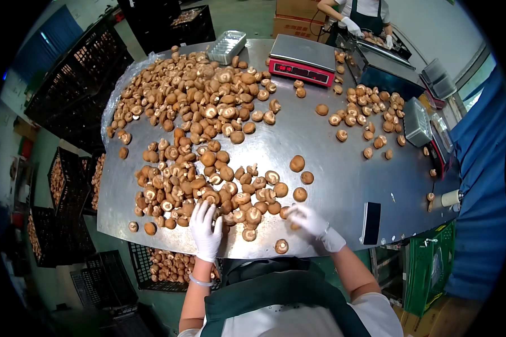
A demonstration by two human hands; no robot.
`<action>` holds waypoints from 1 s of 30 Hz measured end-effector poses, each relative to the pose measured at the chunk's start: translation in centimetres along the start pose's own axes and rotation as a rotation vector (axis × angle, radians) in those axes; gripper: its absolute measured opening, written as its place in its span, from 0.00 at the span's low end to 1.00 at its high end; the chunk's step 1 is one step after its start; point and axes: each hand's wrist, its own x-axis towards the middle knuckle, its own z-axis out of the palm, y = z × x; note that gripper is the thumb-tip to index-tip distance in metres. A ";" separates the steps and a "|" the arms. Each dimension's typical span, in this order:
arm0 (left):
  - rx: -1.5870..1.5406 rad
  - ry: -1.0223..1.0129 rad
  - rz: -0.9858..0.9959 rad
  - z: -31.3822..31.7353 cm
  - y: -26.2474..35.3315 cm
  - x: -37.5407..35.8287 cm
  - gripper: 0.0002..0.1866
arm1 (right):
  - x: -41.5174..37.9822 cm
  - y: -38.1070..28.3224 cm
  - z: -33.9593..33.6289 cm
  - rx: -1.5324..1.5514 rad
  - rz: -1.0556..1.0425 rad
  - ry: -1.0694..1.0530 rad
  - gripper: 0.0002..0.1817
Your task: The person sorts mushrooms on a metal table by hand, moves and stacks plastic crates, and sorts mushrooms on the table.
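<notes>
Brown shiitake mushrooms lie loose in a pile on the metal table in front of me. My left hand, in a white glove, rests at the pile's near edge with its fingers stretched out and slightly apart, touching mushrooms. My right hand, also white-gloved, is at the pile's right side, fingers curled around a mushroom partly hidden under them. Another mushroom sits by its fingertips. A single mushroom lies between the hands near the table edge, and three more caps stand in a loose column beyond my right hand.
A larger mushroom heap covers the back left of the table. A red scale and plastic trays stand behind. A dark phone-like slab lies right. A crate of mushrooms sits below. A co-worker works opposite.
</notes>
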 end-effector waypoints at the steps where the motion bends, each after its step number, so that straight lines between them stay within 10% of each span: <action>1: -0.013 -0.010 0.001 0.4 0.6 0.1 0.17 | -0.9 1.2 0.6 -0.062 0.023 -0.029 0.13; 10: 0.289 -0.444 0.049 6.7 2.4 4.2 0.23 | 5.4 -1.4 7.6 -0.911 -0.420 -0.104 0.32; 16: -1.091 -0.258 -0.723 2.6 4.0 2.9 0.22 | 6.3 -0.3 4.2 0.418 -0.058 -0.305 0.25; 20: -1.273 -0.303 -0.822 2.0 3.9 0.9 0.24 | 6.5 -0.6 3.4 1.129 0.189 -0.405 0.27; 26: -1.365 -0.160 -0.797 0.9 6.6 -0.3 0.25 | 5.7 -3.6 3.7 1.341 0.172 -0.502 0.30; 30: -0.740 -0.159 -0.432 1.4 8.4 -1.2 0.20 | 5.6 -2.8 4.9 0.649 -0.006 -0.516 0.35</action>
